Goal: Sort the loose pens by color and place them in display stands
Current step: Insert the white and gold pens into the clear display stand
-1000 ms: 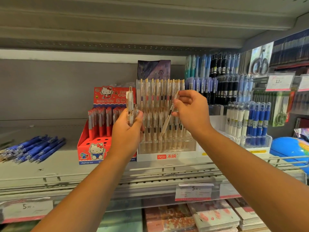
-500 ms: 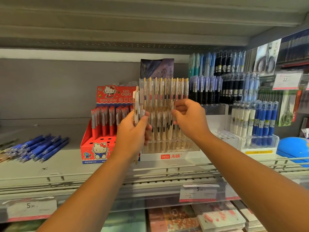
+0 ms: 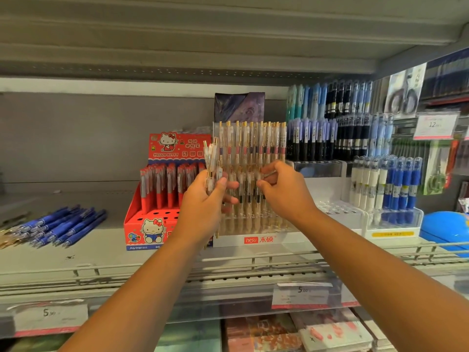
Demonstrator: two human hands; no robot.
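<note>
Change: over the last second the right hand (image 3: 286,194) had dropped from the upper row to the front rows, and the pen it carried, tilted before, was now in among them.

- Shelf (image 3: 76,252): carried all the stock.
- Clear display stand (image 3: 279,240): centre, nearly full of gold-clipped clear pens.
- Red box (image 3: 142,224): just left of it, holding red pens.
- Loose blue pens (image 3: 63,226): a heap lying far left, unsorted.
- Left hand (image 3: 203,201): gripped a bundle of clear pens (image 3: 212,158) upright, beside the stand's left edge.
- Right hand: fingers curled, apparently pinching a single pen (image 3: 269,174) by its top.

Handling note: the pen likely needed lowering straight into a free hole, kept vertical, without nudging its neighbours, before letting go.
</note>
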